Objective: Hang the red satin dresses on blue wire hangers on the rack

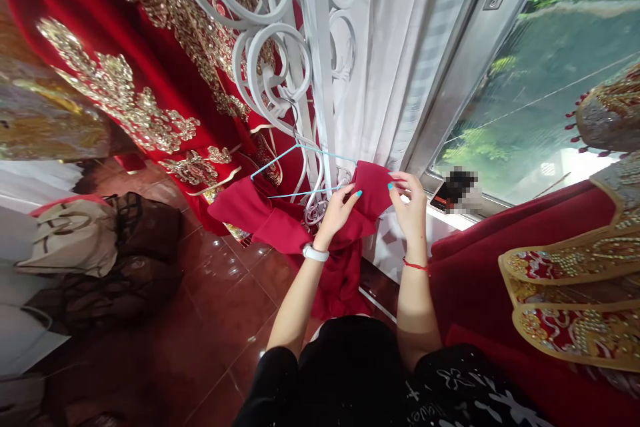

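A plain red dress (pixel 280 227) hangs on a thin light-blue hanger (pixel 275 161), whose hook catches on a white scrolled metal stand (pixel 316 67). My left hand (pixel 340 210) is closed on the dress beside the hanger's right side, thumb on top. At the outer edge of the same shoulder piece, my right hand (pixel 410 203) pinches the cloth between thumb and fingertips. The other shoulder of the dress spreads over the hanger's left end. Its lower part drops in folds between my forearms toward the floor.
Red gowns with gold beading (pixel 115 87) hang at the left, and another embroidered costume (pixel 560 280) is close on the right. Bags (pixel 75 233) lie on the red tiled floor (pixel 225 300). A sliding window (pixel 545 80) and white curtain (pixel 390 33) stand behind.
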A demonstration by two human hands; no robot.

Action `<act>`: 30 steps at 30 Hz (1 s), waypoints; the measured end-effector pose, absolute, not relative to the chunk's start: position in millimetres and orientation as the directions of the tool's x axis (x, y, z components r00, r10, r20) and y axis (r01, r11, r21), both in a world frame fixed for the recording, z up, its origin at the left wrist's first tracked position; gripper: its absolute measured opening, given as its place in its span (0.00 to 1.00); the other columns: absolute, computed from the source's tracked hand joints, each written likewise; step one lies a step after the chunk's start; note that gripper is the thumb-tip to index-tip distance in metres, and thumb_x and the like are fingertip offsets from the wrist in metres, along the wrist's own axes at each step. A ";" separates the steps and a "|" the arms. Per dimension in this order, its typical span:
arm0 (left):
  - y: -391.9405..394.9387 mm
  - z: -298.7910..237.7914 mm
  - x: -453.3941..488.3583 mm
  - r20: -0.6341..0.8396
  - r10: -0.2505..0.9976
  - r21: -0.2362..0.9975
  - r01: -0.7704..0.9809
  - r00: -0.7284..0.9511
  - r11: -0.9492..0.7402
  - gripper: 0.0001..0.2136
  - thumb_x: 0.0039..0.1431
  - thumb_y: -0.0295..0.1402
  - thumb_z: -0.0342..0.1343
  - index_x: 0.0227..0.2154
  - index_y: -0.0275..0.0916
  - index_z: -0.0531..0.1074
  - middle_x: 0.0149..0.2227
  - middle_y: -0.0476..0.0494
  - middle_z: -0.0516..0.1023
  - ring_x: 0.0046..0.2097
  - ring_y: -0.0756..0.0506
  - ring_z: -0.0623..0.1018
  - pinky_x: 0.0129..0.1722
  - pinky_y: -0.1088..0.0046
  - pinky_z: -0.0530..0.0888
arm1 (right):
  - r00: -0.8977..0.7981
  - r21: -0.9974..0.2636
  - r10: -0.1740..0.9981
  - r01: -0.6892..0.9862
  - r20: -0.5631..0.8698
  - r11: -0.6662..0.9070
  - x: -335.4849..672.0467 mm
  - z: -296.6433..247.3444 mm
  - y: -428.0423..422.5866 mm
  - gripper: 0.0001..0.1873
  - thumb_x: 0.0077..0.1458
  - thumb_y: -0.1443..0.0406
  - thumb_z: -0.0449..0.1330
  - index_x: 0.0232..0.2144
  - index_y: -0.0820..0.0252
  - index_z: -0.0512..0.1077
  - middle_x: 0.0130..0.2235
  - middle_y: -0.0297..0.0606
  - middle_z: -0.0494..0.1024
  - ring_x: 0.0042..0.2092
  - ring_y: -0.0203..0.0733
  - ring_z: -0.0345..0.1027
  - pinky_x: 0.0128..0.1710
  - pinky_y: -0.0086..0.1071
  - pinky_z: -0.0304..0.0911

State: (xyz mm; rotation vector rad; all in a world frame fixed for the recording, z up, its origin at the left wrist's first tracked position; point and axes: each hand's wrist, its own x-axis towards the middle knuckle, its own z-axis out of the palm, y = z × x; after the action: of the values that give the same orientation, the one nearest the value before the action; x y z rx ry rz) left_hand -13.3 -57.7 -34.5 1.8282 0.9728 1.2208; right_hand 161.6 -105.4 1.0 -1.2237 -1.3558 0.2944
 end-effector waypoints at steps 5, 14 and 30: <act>-106.6 -5.2 -68.5 0.572 0.820 0.713 0.496 -0.003 -0.496 0.14 0.68 0.33 0.52 0.52 0.42 0.76 0.54 0.38 0.79 0.57 0.40 0.78 0.60 0.58 0.74 | 0.164 -0.626 0.773 0.699 0.613 0.347 117.6 5.8 -86.3 0.26 0.62 0.59 0.60 0.61 0.47 0.69 0.66 0.47 0.64 0.69 0.58 0.56 0.68 0.59 0.55; -90.0 14.1 -188.4 0.632 0.720 0.516 0.849 -0.285 -0.116 0.23 0.60 0.31 0.58 0.59 0.41 0.72 0.58 0.33 0.76 0.63 0.30 0.72 0.67 0.43 0.65 | 0.206 -0.515 0.776 0.839 0.597 0.174 95.2 13.5 -55.0 0.15 0.59 0.71 0.56 0.46 0.56 0.75 0.48 0.46 0.79 0.53 0.55 0.69 0.57 0.47 0.64; -104.1 22.5 -215.0 0.498 0.863 0.444 0.880 -0.087 -0.168 0.32 0.61 0.26 0.50 0.70 0.37 0.62 0.72 0.33 0.63 0.73 0.34 0.62 0.74 0.49 0.58 | 0.129 -0.460 0.869 0.879 0.478 0.123 115.5 38.1 -72.2 0.17 0.57 0.71 0.59 0.46 0.51 0.78 0.45 0.36 0.85 0.46 0.49 0.77 0.41 0.34 0.62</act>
State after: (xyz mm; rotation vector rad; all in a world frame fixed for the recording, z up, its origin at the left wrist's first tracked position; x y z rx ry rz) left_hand -215.0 -104.1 22.5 2.1391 2.0418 1.1294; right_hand 115.5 -72.2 38.1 -1.7116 -1.7050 -0.0194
